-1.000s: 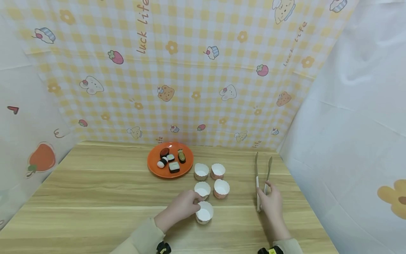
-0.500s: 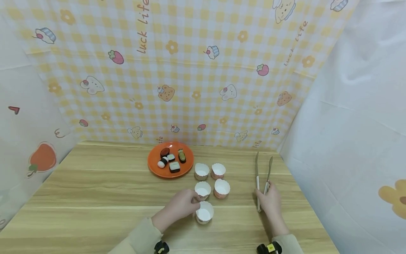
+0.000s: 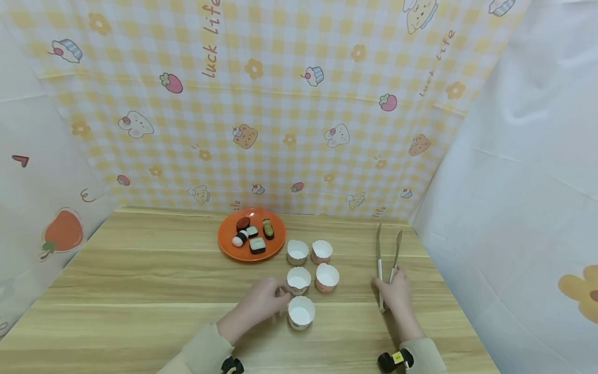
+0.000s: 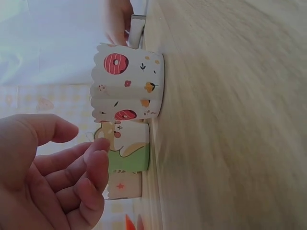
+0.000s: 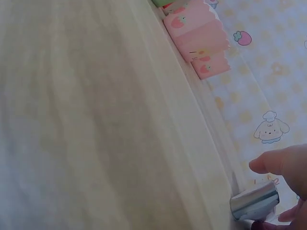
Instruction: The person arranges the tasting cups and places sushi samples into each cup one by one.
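Observation:
My left hand [image 3: 261,301] is beside the nearest paper baking cup [image 3: 301,313], fingers loosely curled and holding nothing. In the left wrist view a gap separates the thumb and fingers from that donut-printed cup [image 4: 127,81]. Metal tongs [image 3: 379,265] lie spread on the table at the right, tips pointing away. Over their hinge end rests my right hand [image 3: 398,291], thumb left of one arm and fingers by the other. In the right wrist view the thumb [image 5: 271,163] stands off the tongs' metal end [image 5: 254,201]; the fingers below are partly hidden.
Several more paper cups [image 3: 298,280] stand upright in two columns behind the nearest one, white inside. An orange plate [image 3: 229,249] at the back carries several sushi pieces [image 3: 257,245]. Patterned cloth [image 3: 280,104] hangs behind the wooden table [image 3: 140,291].
My left hand has drawn back a little to the left from the nearest cup, which stays put. The right thumb has spread slightly leftward; the tongs look unmoved.

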Motion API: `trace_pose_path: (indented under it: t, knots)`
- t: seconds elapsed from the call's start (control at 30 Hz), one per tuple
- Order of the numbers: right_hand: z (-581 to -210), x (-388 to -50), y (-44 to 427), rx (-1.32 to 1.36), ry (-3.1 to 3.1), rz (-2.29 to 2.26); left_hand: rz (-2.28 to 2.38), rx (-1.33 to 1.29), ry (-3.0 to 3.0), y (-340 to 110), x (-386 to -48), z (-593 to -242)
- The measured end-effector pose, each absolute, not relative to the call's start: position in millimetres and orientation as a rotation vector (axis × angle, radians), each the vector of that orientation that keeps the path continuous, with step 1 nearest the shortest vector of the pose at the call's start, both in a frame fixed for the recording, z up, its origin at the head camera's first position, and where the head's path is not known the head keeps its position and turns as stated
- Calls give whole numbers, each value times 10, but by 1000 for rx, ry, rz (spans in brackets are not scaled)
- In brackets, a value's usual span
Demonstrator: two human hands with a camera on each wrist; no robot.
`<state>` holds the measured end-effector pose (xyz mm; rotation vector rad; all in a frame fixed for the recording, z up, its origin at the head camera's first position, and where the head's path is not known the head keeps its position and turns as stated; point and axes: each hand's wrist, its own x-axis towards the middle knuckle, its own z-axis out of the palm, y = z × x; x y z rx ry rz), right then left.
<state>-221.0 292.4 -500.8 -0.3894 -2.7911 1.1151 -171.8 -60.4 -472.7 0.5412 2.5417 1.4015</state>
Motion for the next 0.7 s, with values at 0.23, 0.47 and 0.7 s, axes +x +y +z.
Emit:
trace_pose_path:
  t: [0.23, 0.47, 0.7]
  knots:
    - [-4964, -2224, 2938, -404, -2794, 1175, 1399, 483, 2611, -685, -1718, -4716]
    - [-4944, -2250, 2981, -416, -2840, 1238, 1409, 425, 2730, -778, -1750, -4685]
    - [-4941, -2280, 3004, -432, -2865, 1209, 1491, 266, 2742, -888, -1837, -4709]
